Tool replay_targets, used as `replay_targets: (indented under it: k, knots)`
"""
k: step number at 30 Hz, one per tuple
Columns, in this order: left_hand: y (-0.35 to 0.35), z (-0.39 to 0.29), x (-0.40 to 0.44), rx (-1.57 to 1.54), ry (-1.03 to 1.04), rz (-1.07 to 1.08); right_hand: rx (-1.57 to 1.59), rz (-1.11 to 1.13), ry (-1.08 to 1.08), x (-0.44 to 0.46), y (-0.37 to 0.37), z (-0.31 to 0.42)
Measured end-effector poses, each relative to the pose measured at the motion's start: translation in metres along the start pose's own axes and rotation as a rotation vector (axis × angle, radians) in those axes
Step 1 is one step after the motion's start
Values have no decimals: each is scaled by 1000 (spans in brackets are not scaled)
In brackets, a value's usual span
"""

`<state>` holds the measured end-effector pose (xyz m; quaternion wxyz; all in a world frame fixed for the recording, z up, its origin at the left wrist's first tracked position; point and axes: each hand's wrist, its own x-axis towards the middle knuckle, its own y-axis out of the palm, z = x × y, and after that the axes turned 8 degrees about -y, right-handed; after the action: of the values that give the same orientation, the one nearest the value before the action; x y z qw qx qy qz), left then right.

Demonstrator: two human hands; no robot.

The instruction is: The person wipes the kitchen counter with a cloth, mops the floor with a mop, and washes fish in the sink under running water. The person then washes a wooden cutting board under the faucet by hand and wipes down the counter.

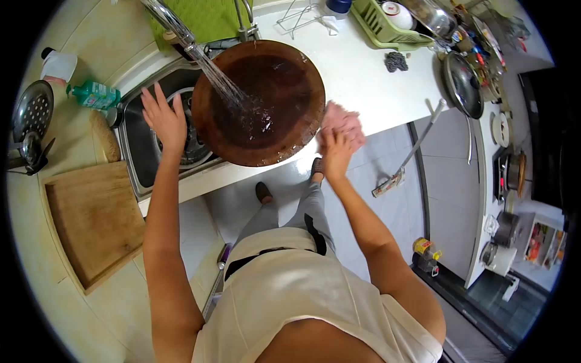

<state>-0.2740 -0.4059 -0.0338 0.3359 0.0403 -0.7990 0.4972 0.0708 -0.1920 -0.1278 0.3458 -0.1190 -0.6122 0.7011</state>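
A big round brown wok (260,115) rests over the sink's right part and the counter edge, with water pooled inside. A stream from the chrome tap (175,27) falls into it. My left hand (166,124) is open, fingers spread, above the steel sink (134,145), just left of the wok and apart from it. At the wok's right side my right hand (336,154) grips a crumpled pink cloth (345,124) by the counter's front edge. The cloth is slightly blurred and lies close to the wok's rim.
A green bottle (100,95) stands left of the sink, above a wooden board (94,224). On the counter are a grey scourer (396,61) and a green dish basket (381,27). A lidded pan (463,85) and a mop (411,148) are to the right.
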Motion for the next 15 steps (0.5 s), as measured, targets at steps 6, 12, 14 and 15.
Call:
replay_targets:
  k: [6,12,14,15]
  knots:
    - [-65,-100,83,-94,443,-130,298,23,68,-28,-5,55]
    - [-70,-91,101,117,545,-82,697,216,276,-32,-36,88]
    - [-77,-79,99,152,547,-72,649,156,142,-45,-15,85]
    - [-81,-70,98,160,552,-75,625,128,74,-49,-9,84]
